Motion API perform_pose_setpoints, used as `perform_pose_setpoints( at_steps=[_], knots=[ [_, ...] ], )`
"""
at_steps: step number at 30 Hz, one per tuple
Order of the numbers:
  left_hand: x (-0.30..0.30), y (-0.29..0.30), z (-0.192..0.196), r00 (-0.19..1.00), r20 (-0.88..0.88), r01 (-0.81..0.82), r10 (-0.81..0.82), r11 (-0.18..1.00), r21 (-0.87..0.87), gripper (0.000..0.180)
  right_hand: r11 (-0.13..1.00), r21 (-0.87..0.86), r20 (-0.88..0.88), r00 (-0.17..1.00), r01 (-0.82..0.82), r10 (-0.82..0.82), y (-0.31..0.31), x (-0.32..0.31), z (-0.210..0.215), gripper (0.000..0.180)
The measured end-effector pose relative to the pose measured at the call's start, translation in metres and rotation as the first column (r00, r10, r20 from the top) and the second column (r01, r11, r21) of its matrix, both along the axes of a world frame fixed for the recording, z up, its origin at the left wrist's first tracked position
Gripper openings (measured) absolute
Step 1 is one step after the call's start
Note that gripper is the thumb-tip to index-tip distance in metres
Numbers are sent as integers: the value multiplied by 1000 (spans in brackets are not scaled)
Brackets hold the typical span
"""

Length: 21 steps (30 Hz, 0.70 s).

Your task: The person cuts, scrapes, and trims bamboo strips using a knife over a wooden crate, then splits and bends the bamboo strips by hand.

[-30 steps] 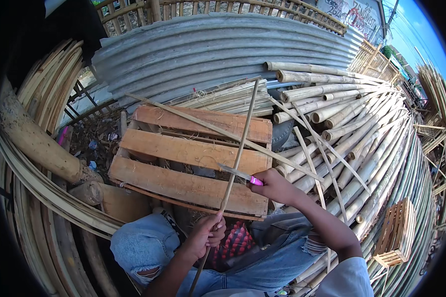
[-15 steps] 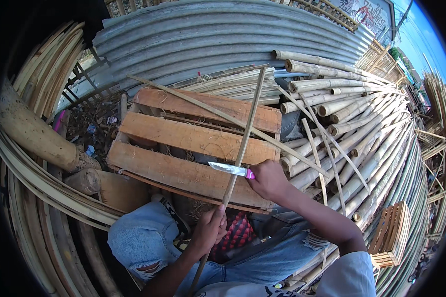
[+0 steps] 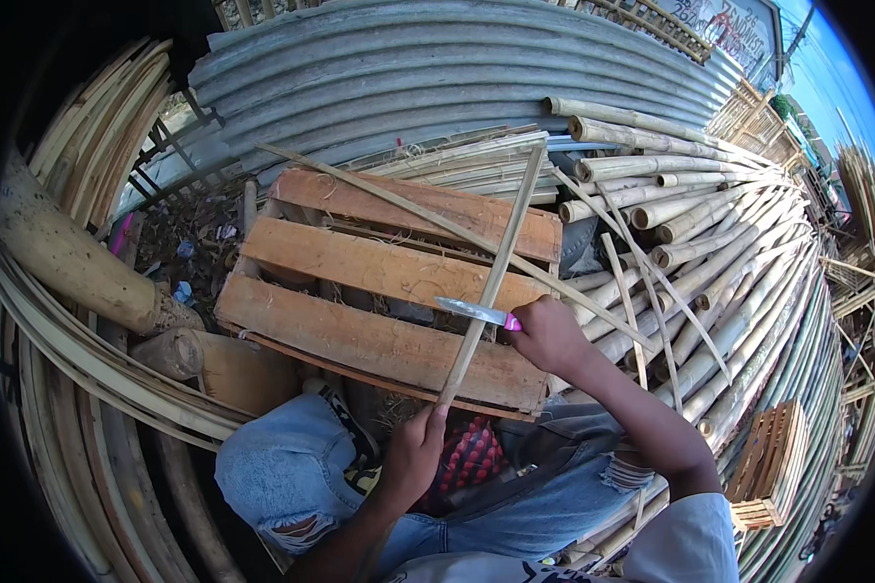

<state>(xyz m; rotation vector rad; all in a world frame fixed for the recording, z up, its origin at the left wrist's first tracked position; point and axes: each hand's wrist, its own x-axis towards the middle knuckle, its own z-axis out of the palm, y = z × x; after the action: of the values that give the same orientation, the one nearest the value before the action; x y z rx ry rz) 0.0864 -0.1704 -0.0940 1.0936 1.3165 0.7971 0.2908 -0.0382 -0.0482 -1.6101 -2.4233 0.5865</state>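
Observation:
My left hand (image 3: 415, 452) is closed around the lower part of a long, flat bamboo strip (image 3: 515, 216), which slants up and to the right over a wooden crate. In my right hand (image 3: 550, 335) is a knife (image 3: 470, 310) with a pink handle. Its blade points left and lies across the strip, touching or just over it, above the crate's near slats. The wooden crate (image 3: 389, 267) has wide brown slats with shavings on them. A second bamboo strip (image 3: 408, 216) lies diagonally across the crate and passes the first one.
A large stack of bamboo poles (image 3: 690, 233) spreads to the right, with loose strips on it. Behind stands corrugated metal sheeting (image 3: 437, 78). Thick bamboo (image 3: 78, 257) and bent strips (image 3: 87, 360) crowd the left. A small slatted crate (image 3: 770, 457) sits at lower right.
The held strip has tilted further right, and its upper end has shifted right. My right hand with the knife has moved slightly right and up along the strip. The view has shifted a little.

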Motion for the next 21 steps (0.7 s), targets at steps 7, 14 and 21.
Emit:
perform_pose_setpoints(
  at_steps=[7, 14, 21],
  knots=[
    [-1, 1, 14, 994, 104, 46, -33, 991, -126, 45, 920, 169, 2, 933, 354, -360, 45, 42, -3, 29],
    [-10, 9, 4, 623, 777, 391, 93, 823, -412, 66, 955, 25, -24, 955, 297, -297, 36, 32, -12, 27],
    [-10, 8, 4, 527, 842, 445, 116, 806, -390, 56, 950, 47, -2, 951, 307, -308, 29, 33, -1, 28]
  ],
)
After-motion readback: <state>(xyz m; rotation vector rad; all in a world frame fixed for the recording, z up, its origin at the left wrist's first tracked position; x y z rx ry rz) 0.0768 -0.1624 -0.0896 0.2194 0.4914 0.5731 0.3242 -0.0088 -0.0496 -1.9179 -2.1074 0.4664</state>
